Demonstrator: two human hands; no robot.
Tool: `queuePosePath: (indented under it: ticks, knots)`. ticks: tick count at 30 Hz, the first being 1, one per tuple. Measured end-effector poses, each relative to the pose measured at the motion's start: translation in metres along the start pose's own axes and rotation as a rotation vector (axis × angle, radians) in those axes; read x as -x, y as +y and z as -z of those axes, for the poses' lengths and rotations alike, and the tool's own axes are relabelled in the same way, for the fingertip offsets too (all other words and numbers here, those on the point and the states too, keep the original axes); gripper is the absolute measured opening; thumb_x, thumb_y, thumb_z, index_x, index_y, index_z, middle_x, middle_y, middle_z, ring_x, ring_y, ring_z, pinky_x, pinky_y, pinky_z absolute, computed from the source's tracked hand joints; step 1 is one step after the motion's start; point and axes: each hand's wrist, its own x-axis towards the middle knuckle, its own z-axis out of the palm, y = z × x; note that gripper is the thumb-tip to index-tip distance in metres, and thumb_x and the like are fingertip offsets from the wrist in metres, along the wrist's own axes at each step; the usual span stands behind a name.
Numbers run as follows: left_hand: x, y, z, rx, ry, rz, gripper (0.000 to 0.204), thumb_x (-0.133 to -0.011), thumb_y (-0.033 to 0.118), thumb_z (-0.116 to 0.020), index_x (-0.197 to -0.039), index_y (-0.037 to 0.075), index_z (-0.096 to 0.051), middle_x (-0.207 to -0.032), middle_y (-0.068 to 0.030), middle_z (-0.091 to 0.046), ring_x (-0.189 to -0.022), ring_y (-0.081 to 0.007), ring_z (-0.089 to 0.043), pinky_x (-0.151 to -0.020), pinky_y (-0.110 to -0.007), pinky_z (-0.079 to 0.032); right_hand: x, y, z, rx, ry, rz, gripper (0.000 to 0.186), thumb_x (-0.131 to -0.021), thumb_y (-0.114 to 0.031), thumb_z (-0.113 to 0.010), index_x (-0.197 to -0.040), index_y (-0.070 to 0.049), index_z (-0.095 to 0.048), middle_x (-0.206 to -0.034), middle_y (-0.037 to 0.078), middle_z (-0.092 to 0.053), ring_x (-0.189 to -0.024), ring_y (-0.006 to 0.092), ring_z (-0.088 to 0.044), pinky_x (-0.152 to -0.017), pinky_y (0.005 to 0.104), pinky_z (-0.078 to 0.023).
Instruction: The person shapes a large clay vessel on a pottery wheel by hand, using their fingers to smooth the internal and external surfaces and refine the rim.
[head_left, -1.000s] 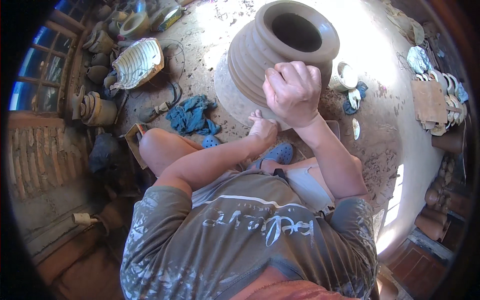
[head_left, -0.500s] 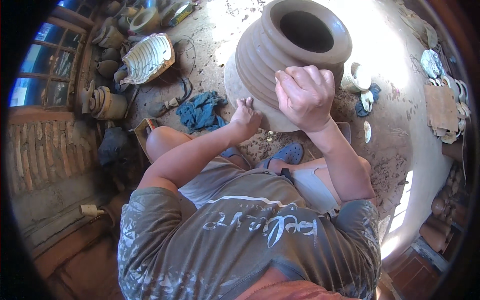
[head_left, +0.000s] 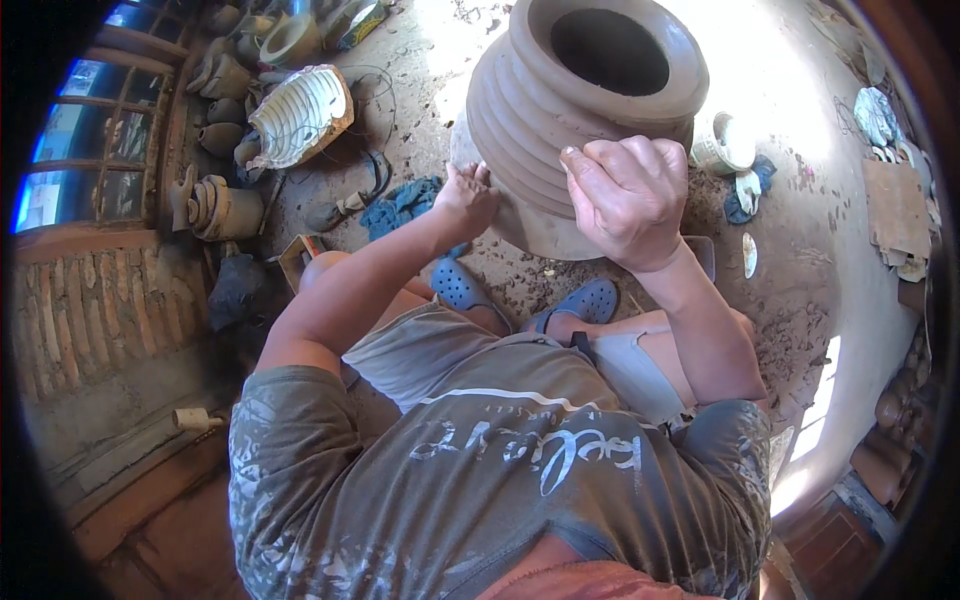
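Left hand (head_left: 467, 203) has moved to the wheel's (head_left: 540, 234) left edge, its grip unclear; right hand (head_left: 634, 202) is clenched at the near side of the pot (head_left: 525, 125).

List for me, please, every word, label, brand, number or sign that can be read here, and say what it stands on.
Dark T-shirt: large white script across the chest, upside down in this view; legible, but I won't copy its wording.
Same T-shirt: small pale lettering beside the white stripe, too small to read surely.
Yellow-marked item at upper left: any print too small to read.
Ridged clay pot and white bucket: no readable lettering.
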Motion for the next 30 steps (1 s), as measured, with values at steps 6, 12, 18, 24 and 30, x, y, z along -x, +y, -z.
queuePosePath:
  ticks: [6, 12, 18, 24, 30]
  knots:
    - [-0.011, -0.025, 0.009, -0.047, -0.016, -0.031, 0.047, -0.1, 0.022, -0.055, -0.144, 0.008, -0.061, -0.159, -0.0193, -0.048, -0.152, -0.0337, -0.041, -0.116, -0.067, -0.035, 0.004, 0.009, -0.001, -0.027, 0.052, 0.014, 0.014, -0.071, -0.008, -0.078, -0.084, -0.012, -0.078, -0.084, -0.007, -0.066, -0.073, 0.0135, -0.058, -0.074, 0.0336, -0.04]
    - [-0.032, -0.048, 0.005, -0.092, 0.099, -0.002, 0.046, -0.102, 0.023, -0.055, -0.145, 0.009, -0.061, -0.161, -0.0081, -0.05, -0.15, -0.0268, -0.044, -0.113, -0.066, -0.038, 0.007, 0.017, 0.01, -0.06, 0.029, -0.001, 0.013, -0.073, -0.007, -0.081, -0.084, -0.013, -0.078, -0.083, -0.007, -0.067, -0.073, 0.0136, -0.059, -0.076, 0.0334, -0.042]
    - [-0.039, -0.063, 0.019, -0.166, 0.064, -0.037, 0.046, -0.101, 0.022, -0.057, -0.145, 0.011, -0.061, -0.158, -0.0048, -0.052, -0.147, -0.0235, -0.046, -0.108, -0.064, -0.043, 0.015, 0.033, 0.023, -0.093, -0.015, -0.014, 0.012, -0.076, -0.009, -0.084, -0.085, -0.015, -0.079, -0.083, -0.006, -0.068, -0.075, 0.014, -0.059, -0.08, 0.0339, -0.042]
    - [-0.043, -0.065, 0.009, -0.004, 0.099, 0.01, 0.044, -0.101, 0.02, -0.055, -0.144, 0.012, -0.061, -0.156, -0.0041, -0.054, -0.146, -0.0226, -0.047, -0.112, -0.063, -0.042, 0.032, 0.062, 0.039, -0.127, -0.037, -0.075, 0.015, -0.078, -0.011, -0.086, -0.091, -0.015, -0.081, -0.087, -0.003, -0.072, -0.084, 0.0185, -0.066, -0.084, 0.0342, -0.046]
    - [-0.022, -0.044, 0.01, 0.04, 0.052, -0.093, 0.035, -0.096, 0.016, -0.059, -0.128, 0.008, -0.07, -0.144, -0.011, -0.061, -0.136, -0.0273, -0.056, -0.108, -0.053, -0.047, 0.061, 0.067, 0.037, -0.599, 0.159, -0.946, 0.01, -0.092, -0.003, -0.078, -0.102, -0.002, -0.079, -0.099, 0.009, -0.077, -0.089, 0.0142, -0.071, -0.079, 0.0283, -0.055]
